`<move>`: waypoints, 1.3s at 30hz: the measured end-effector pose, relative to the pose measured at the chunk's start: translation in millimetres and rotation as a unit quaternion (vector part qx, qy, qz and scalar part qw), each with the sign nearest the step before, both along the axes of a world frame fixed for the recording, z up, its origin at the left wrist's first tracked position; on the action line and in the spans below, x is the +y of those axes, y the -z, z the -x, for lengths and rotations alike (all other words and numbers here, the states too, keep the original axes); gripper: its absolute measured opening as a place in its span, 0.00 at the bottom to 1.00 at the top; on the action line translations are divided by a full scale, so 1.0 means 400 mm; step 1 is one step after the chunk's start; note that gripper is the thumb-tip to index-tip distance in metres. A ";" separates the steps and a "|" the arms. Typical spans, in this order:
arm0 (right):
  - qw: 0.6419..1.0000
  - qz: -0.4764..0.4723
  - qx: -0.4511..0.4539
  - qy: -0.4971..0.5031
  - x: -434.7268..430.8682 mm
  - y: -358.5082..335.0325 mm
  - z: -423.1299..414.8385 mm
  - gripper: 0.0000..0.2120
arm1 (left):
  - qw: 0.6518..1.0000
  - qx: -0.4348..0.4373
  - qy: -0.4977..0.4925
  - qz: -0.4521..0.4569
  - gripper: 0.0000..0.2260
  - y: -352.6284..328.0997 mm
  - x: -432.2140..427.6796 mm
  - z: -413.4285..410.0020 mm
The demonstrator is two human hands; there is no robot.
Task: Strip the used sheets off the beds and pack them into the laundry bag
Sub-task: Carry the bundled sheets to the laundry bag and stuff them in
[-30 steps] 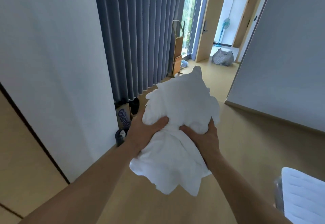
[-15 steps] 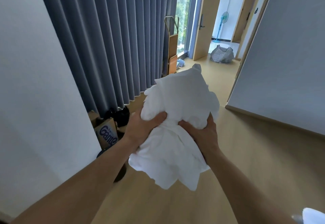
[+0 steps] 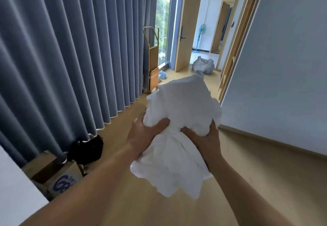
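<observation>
In the head view, both bare forearms reached forward over the wooden floor point(image 3: 265, 172), and between them a crumpled white sheet point(image 3: 178, 137) was held up in the air as one bundle. The left hand point(image 3: 143, 133) gripped the bundle's left side, thumb pressed across the front of the cloth and the other fingers hidden behind it. The right hand point(image 3: 207, 140) clutched the right side, its fingers curled into the folds. Loose cloth hung below both hands, and a peak of cloth stood above them. The grey patterned laundry bag point(image 3: 203, 65) sat slumped on the floor at the far doorway, well apart from the sheet, beside an open wooden door point(image 3: 183, 27). A standing fan point(image 3: 200, 38) showed in the room beyond. Blue-grey curtains point(image 3: 70, 48) ran along the floor's left edge. At the near-left corner stood an open cardboard box point(image 3: 53, 174) with blue lettering, and a black bag point(image 3: 86, 148) lay just beside it. A folded wooden frame point(image 3: 152, 61) leaned at the curtains' far end. A pale wall point(image 3: 283, 66) closed the right side.
</observation>
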State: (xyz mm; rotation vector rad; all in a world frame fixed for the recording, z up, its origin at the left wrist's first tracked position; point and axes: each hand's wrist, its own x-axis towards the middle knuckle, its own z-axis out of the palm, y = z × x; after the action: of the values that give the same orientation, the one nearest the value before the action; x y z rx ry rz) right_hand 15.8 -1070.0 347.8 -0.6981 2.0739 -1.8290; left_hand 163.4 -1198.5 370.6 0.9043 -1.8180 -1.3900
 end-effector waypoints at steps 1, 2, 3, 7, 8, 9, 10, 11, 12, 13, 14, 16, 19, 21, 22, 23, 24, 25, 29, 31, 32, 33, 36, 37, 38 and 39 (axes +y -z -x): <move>1.000 0.005 -0.004 0.006 -0.029 -0.001 0.038 0.56 | 1.000 0.010 0.009 -0.014 0.27 0.000 -0.032 0.040; 1.000 0.007 -0.007 0.012 -0.054 -0.003 0.073 0.54 | 0.999 0.012 0.015 -0.027 0.28 0.003 -0.063 0.083; 1.000 0.007 -0.012 0.018 -0.077 -0.004 0.109 0.51 | 0.999 0.014 0.019 -0.038 0.28 0.005 -0.091 0.124; 0.999 0.011 -0.014 0.036 -0.181 0.009 0.276 0.47 | 0.998 0.006 0.020 -0.062 0.31 0.028 -0.219 0.315; 0.999 0.014 -0.011 0.039 -0.212 0.016 0.326 0.49 | 0.998 0.003 0.028 -0.063 0.33 0.032 -0.251 0.367; 0.999 0.015 -0.008 0.042 -0.244 0.025 0.379 0.50 | 0.998 0.001 0.031 -0.063 0.34 0.037 -0.283 0.420; 0.999 0.018 -0.005 0.043 -0.276 0.031 0.431 0.51 | 0.998 -0.002 0.029 -0.060 0.35 0.042 -0.315 0.472; 0.999 0.019 -0.004 0.044 -0.307 0.037 0.483 0.51 | 0.998 -0.004 0.025 -0.057 0.36 0.046 -0.345 0.523; 0.999 0.021 -0.004 0.042 -0.337 0.037 0.536 0.51 | 0.998 -0.001 0.021 -0.057 0.37 0.045 -0.373 0.574; 0.999 0.022 -0.005 0.037 -0.369 0.034 0.591 0.50 | 0.998 0.003 0.016 -0.056 0.38 0.042 -0.402 0.623; 0.999 0.019 -0.007 0.032 -0.400 0.028 0.643 0.49 | 0.998 0.003 0.012 -0.056 0.38 0.036 -0.430 0.671; 1.000 0.010 -0.010 0.025 -0.462 0.010 0.737 0.49 | 0.998 0.007 0.009 -0.055 0.38 0.020 -0.484 0.760; 1.000 0.015 0.007 0.015 -0.564 -0.001 0.868 0.51 | 0.998 0.020 -0.001 -0.052 0.39 0.016 -0.576 0.877; 1.000 0.006 0.009 0.007 -0.633 0.000 0.933 0.51 | 0.998 0.023 -0.005 -0.058 0.39 0.019 -0.638 0.937; 1.000 0.002 0.007 0.003 -0.670 0.004 0.965 0.51 | 0.998 0.022 -0.007 -0.059 0.38 0.018 -0.671 0.964; 1.000 0.001 0.006 0.002 -0.709 0.010 0.999 0.50 | 0.998 0.020 -0.009 -0.060 0.38 0.018 -0.708 0.994; 1.000 0.000 0.006 0.003 -0.751 0.014 1.031 0.50 | 0.998 0.019 -0.009 -0.063 0.36 0.018 -0.746 1.024; 1.000 0.000 0.007 0.004 -0.796 0.019 1.065 0.51 | 0.998 0.018 -0.010 -0.067 0.33 0.022 -0.787 1.057; 0.999 -0.009 0.036 0.002 -0.994 0.038 1.200 0.55 | 0.997 0.033 -0.009 -0.072 0.29 0.044 -0.982 1.186; 0.999 -0.005 0.039 0.017 -1.092 0.043 1.267 0.57 | 0.996 0.047 -0.001 -0.074 0.33 0.045 -1.088 1.253; 0.999 -0.008 0.042 0.023 -1.139 0.040 1.301 0.58 | 0.996 0.049 0.003 -0.076 0.35 0.043 -1.140 1.286; 0.998 -0.015 0.045 0.028 -1.181 0.033 1.331 0.58 | 0.996 0.046 0.006 -0.078 0.36 0.038 -1.186 1.317; 0.998 -0.013 0.042 0.046 -1.301 0.019 1.421 0.57 | 0.995 0.047 0.029 -0.085 0.33 0.017 -1.320 1.417; 0.998 -0.015 0.041 0.052 -1.335 0.020 1.453 0.57 | 0.995 0.042 0.035 -0.087 0.32 0.012 -1.358 1.450; 0.997 -0.020 0.040 0.058 -1.367 0.023 1.484 0.58 | 0.994 0.039 0.042 -0.088 0.31 0.010 -1.395 1.485; 0.997 -0.023 0.036 0.062 -1.396 0.028 1.515 0.57 | 0.994 0.037 0.049 -0.092 0.30 0.009 -1.427 1.520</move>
State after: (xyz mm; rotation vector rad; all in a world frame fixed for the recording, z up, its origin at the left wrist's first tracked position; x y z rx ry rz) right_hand -590.1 -1628.4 336.6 -0.6454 2.2442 -1.8380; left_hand -444.6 -1769.2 366.9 0.8530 -1.7204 -1.6519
